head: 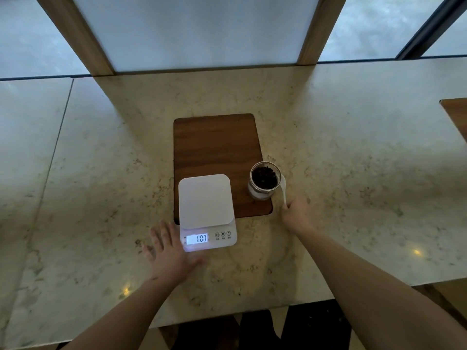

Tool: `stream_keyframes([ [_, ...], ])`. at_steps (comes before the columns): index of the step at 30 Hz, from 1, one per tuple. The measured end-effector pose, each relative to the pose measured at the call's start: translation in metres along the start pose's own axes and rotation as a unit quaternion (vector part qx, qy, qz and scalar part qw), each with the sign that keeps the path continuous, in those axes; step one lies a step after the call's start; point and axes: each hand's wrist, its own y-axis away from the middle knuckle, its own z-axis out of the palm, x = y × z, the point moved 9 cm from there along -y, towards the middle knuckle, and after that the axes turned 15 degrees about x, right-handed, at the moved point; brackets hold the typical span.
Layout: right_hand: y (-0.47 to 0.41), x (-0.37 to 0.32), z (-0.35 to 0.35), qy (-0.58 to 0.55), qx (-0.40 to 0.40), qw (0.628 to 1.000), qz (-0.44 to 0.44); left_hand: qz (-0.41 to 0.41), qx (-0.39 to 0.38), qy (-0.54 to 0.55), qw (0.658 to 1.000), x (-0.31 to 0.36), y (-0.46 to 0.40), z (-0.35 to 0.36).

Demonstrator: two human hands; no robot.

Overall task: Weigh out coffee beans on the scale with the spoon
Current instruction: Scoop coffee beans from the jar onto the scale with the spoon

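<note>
A white digital scale (206, 200) sits at the near end of a brown wooden board (217, 142), its lit display reading 0.00 and its platform bare. To its right stands an open glass jar (264, 180) with dark coffee beans inside. A white spoon (283, 189) leans beside the jar, bowl end up by the rim. My right hand (297, 215) pinches the spoon's handle end. My left hand (171, 251) lies flat on the counter, fingers spread, touching the scale's lower left corner.
The marble counter (353, 173) stretches wide on both sides, with its near edge below my forearms. A wooden-framed panel (197, 31) rises behind the board. A wooden edge (454, 112) shows at the far right.
</note>
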Motion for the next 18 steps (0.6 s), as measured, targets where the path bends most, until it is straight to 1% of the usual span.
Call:
stream_keyframes([
  [2,0.002,0.0,0.004,-0.038,-0.016,0.999,0.002,-0.001,0.001,-0.003,1.0,0.001,0.001,-0.001],
  [5,0.009,0.008,0.011,-0.125,-0.03,0.99,0.059,-0.004,0.002,-0.002,1.0,0.002,0.002,-0.004],
  [8,0.021,0.015,0.015,-0.203,-0.029,0.97,0.13,-0.003,0.0,-0.002,1.0,0.004,0.003,-0.005],
  [10,0.025,0.01,0.011,-0.23,-0.012,0.964,0.134,-0.001,0.004,-0.003,1.0,0.004,0.003,-0.006],
  [12,0.024,-0.004,-0.004,-0.282,0.025,0.953,0.11,0.0,0.005,-0.004,1.0,0.004,0.003,-0.006],
  [14,0.021,-0.021,-0.029,-0.306,0.079,0.947,0.056,0.001,0.008,-0.003,1.0,0.004,0.003,-0.007],
  [18,0.021,-0.051,-0.077,-0.267,0.139,0.951,-0.062,0.001,-0.001,-0.006,1.0,0.005,0.004,-0.008],
])
